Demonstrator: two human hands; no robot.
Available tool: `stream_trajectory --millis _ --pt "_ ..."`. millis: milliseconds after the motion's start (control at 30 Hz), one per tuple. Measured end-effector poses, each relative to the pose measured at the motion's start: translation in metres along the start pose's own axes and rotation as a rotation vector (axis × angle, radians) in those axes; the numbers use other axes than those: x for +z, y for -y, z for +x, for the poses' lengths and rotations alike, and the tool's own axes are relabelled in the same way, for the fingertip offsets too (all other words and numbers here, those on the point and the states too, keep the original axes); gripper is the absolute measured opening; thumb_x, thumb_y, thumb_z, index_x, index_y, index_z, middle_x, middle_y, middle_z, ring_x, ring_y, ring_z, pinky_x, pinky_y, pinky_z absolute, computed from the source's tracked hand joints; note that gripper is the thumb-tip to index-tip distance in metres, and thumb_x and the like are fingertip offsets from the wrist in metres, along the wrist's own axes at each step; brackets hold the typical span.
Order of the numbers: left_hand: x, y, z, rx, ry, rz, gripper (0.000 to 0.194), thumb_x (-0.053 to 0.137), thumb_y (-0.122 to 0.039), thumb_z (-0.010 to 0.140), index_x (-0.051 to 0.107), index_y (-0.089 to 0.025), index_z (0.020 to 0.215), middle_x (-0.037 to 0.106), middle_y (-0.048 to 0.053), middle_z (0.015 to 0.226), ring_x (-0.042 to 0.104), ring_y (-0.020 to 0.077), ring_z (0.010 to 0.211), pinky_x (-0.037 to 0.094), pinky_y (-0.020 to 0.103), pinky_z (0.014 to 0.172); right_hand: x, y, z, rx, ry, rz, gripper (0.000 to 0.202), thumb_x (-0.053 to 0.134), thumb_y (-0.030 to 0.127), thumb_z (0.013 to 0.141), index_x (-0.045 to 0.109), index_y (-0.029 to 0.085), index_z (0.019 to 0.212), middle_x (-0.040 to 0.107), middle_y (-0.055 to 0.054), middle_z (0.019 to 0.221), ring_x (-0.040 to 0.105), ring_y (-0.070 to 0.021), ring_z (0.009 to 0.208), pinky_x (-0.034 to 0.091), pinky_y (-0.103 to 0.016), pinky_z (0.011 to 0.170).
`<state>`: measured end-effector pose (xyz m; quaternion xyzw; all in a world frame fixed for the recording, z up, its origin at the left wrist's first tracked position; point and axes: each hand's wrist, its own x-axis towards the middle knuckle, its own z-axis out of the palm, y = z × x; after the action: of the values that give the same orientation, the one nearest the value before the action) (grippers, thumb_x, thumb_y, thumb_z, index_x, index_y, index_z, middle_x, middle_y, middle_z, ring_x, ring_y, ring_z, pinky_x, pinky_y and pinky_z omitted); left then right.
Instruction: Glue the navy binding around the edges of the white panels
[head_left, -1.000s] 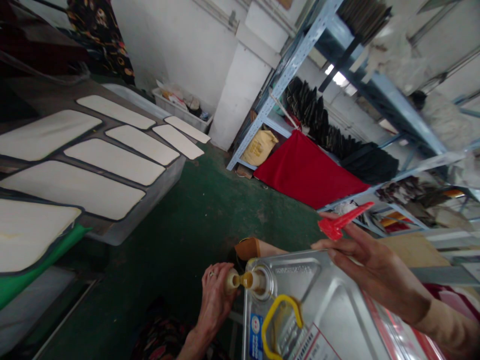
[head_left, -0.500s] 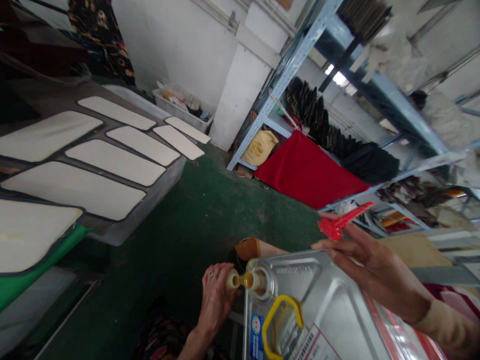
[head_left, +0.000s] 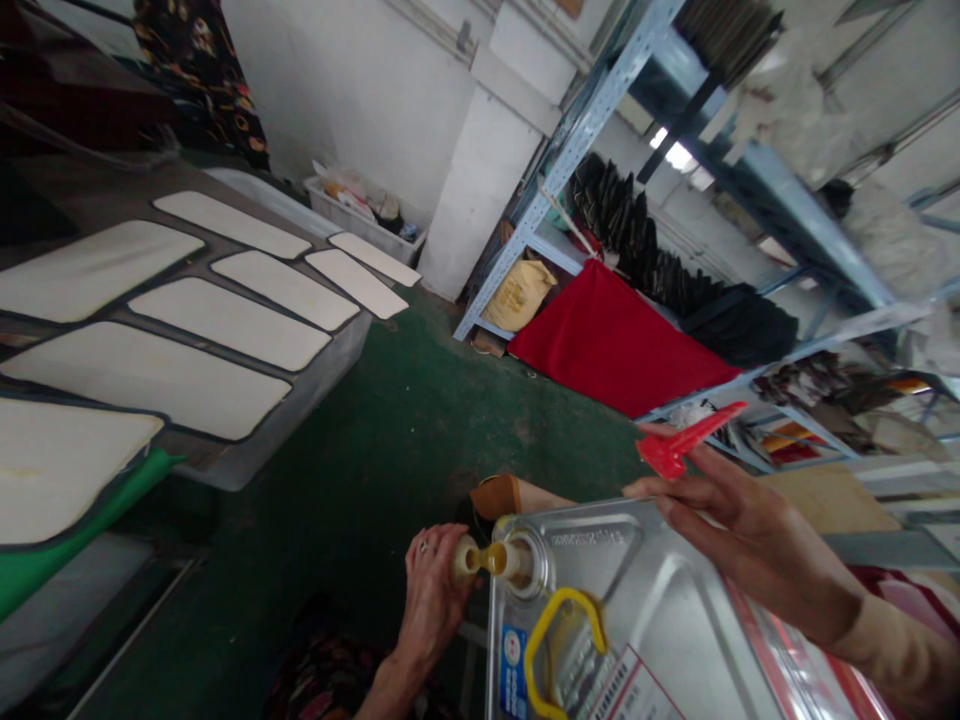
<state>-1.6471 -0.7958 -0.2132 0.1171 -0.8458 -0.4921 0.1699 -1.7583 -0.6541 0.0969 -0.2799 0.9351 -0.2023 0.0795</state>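
A large silver metal can [head_left: 660, 610] lies tipped toward the left, its yellow carrying handle [head_left: 532, 655] on the end facing me. Thick amber liquid [head_left: 493, 558] runs from the can's spout [head_left: 519, 562] into the open neck of a small pale bottle [head_left: 463, 561]. My left hand [head_left: 433, 585], with a ring on one finger, is wrapped round that bottle; most of its body is hidden by the fingers. My right hand [head_left: 757, 540] steadies the can along its upper edge. Between its fingers it also grips a red nozzle cap [head_left: 666, 454], pointing up and right.
Several cream panels with dark edges [head_left: 210, 375] lie on a table at left, above green cloth [head_left: 82, 530]. Blue metal shelving [head_left: 577, 150] with dark goods and a red cloth [head_left: 622, 340] stands at right. A white bin [head_left: 345, 210] sits by the wall, on green floor [head_left: 405, 410].
Almost nothing differs. Both hands, the can and the bottle keep their places while the amber liquid keeps flowing between spout and bottle neck.
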Motion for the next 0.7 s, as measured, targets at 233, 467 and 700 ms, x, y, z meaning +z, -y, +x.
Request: stream_trajectory --millis 233,467,700 --pt "-0.0006 -0.0013 -0.0003 0.011 -0.011 -0.011 0.045 0.066 -0.024 0.069 0.054 -0.021 0.112 0.063 0.009 0.109 0.054 0.0288 0.107 0.033 0.049 0.097 -0.0026 0.0018 -0.0008 0.036 0.031 -0.006 0.045 0.045 0.03 0.089 0.033 0.023 0.133 0.074 -0.007 0.094 0.07 -0.0198 0.087 0.05 -0.034 0.094" --pt "0.0003 -0.0006 -0.0018 0.013 -0.016 -0.014 0.048 0.068 -0.021 0.067 0.053 -0.021 0.113 0.061 0.008 0.11 0.054 0.0281 0.107 0.033 0.049 0.097 -0.001 -0.0021 -0.0016 0.037 0.042 0.016 0.049 0.046 0.029 0.089 0.031 0.024 0.135 0.074 -0.006 0.095 0.071 -0.0212 0.086 0.053 -0.037 0.09" --pt "-0.0015 -0.0018 0.0 0.016 -0.022 -0.014 0.046 0.068 -0.026 0.068 0.054 -0.021 0.111 0.063 0.009 0.108 0.055 0.0285 0.105 0.034 0.049 0.096 -0.001 -0.0043 -0.0004 0.021 0.038 0.015 0.048 0.045 0.029 0.09 0.031 0.025 0.135 0.073 -0.006 0.096 0.07 -0.0221 0.088 0.052 -0.04 0.091"
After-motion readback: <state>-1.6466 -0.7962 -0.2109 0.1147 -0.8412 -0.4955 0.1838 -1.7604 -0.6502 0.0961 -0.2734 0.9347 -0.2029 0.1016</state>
